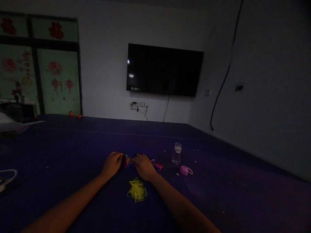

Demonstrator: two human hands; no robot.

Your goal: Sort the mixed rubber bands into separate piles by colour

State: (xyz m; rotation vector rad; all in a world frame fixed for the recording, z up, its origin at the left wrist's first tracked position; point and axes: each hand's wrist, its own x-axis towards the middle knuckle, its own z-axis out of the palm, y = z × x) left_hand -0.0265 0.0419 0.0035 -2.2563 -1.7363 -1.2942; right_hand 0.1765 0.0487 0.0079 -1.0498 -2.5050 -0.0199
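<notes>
A pile of small multicoloured rubber bands [126, 160] lies on the dark blue-purple surface in front of me. My left hand [112, 165] rests at the pile's left edge, its fingers curved and apart, the tips touching the bands. Over the middle of the pile, my right hand [145, 167] lies palm down with fingers stretched out, hiding part of it; more bands show past its right side. Nearer to me, between my forearms, is a separate heap of yellow rubber bands [137, 191]. Dim light hides fine detail at the fingertips.
Right of the pile stands a clear bottle [177, 155] without a lid, and a pink cap with a loop [185, 170] lies beside it. Small white scraps [177, 174] are scattered nearby. A white cable [11, 171] lies at far left. A television [164, 70] hangs on the wall.
</notes>
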